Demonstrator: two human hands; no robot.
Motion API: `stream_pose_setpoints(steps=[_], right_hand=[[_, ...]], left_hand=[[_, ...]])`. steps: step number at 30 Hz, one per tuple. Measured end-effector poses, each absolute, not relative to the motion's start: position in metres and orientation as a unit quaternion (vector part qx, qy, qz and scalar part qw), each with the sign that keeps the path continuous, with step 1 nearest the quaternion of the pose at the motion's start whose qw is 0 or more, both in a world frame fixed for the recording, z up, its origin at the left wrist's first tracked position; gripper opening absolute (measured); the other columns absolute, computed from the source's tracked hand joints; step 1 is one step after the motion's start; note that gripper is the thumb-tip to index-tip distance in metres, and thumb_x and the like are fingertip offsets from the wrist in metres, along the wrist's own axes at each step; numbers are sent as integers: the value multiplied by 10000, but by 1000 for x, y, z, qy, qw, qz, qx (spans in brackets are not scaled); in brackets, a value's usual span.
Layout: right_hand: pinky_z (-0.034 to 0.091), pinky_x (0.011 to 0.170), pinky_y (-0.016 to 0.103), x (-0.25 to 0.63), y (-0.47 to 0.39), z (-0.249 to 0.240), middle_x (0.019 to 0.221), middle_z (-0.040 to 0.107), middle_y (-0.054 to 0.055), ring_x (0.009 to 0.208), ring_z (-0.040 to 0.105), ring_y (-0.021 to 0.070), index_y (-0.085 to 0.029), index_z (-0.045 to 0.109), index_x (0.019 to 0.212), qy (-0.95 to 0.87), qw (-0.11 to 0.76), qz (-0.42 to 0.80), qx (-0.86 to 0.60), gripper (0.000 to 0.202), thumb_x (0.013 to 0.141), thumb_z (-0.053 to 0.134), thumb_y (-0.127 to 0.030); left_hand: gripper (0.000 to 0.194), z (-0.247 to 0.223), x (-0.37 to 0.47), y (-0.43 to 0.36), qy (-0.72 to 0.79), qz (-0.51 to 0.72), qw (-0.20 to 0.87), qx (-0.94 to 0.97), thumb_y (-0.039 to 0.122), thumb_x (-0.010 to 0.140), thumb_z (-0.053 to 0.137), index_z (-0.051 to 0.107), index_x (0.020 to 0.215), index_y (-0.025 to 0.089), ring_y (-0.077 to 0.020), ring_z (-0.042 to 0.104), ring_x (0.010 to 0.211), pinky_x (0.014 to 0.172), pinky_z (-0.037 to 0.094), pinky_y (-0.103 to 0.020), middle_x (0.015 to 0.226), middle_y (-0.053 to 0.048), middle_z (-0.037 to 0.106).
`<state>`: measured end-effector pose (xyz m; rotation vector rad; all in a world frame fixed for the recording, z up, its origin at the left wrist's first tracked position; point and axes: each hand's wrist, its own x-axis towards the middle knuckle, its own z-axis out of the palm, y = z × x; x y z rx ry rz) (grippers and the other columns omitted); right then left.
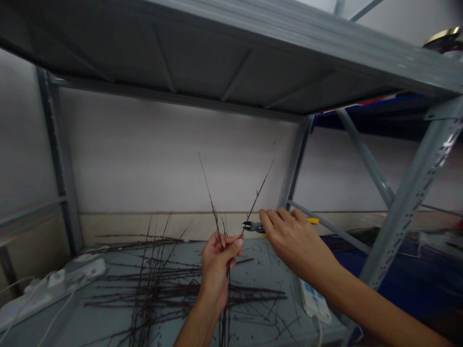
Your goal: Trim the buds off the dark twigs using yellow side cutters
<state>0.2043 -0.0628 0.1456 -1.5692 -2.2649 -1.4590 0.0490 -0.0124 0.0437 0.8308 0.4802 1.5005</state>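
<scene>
My left hand (217, 262) is closed around several thin dark twigs, in front of the back wall. One twig (209, 188) leans up to the left, and another twig (257, 193) leans up to the right. My right hand (289, 236) is wrapped round cutting pliers (256, 226) with yellow handles. The jaws of the pliers are at the right-leaning twig, just above my left fingertips. Below my hands, many twigs (155, 291) lie crossed in bundles on the grey shelf (108, 325).
A white power strip (68, 284) with cables lies on the left. Another power strip (314, 301) sits at the shelf's right edge. An upper metal shelf (275, 29) hangs overhead, with grey posts (412, 202) at the sides. Short twig bits are scattered near the right.
</scene>
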Motion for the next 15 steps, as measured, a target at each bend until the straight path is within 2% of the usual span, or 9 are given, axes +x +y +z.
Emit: stream_pose_setpoints(steps=[5, 9, 12, 14, 15], right_hand=[[404, 653, 387, 202, -60, 145, 829, 663, 115, 764, 623, 291, -175, 587, 908, -731, -9, -466, -498, 205, 849, 495, -2], [403, 585, 339, 204, -52, 134, 790, 697, 107, 691, 674, 267, -170, 604, 888, -744, 1, -402, -533, 202, 849, 510, 4], [400, 563, 308, 206, -45, 125, 804, 736, 94, 682, 703, 249, -169, 641, 911, -765, 70, -300, -566, 163, 874, 541, -46], [426, 586, 303, 207, -41, 123, 788, 746, 82, 690, 706, 240, -179, 669, 884, -771, 165, -203, -580, 89, 912, 585, -185], [448, 613, 308, 207, -40, 124, 781, 748, 78, 698, 704, 236, -185, 683, 865, -771, 226, -144, -578, 142, 928, 592, -273]], left_hand=[[449, 43, 48, -13, 207, 664, 624, 357, 207, 660, 862, 414, 688, 196, -81, 585, 559, 444, 313, -161, 910, -103, 771], [448, 41, 50, -14, 216, 655, 631, 356, 228, 663, 868, 421, 673, 191, -76, 573, 569, 434, 292, -155, 905, -105, 758], [441, 41, 51, -14, 216, 656, 633, 348, 256, 653, 879, 444, 687, 190, -75, 557, 562, 413, 265, -151, 863, -84, 739], [465, 41, 50, -13, 216, 657, 637, 341, 268, 644, 889, 432, 698, 196, -80, 564, 571, 412, 267, -150, 869, -87, 741], [483, 41, 49, -12, 219, 656, 638, 338, 274, 637, 896, 422, 699, 199, -82, 568, 572, 411, 271, -149, 884, -95, 746]])
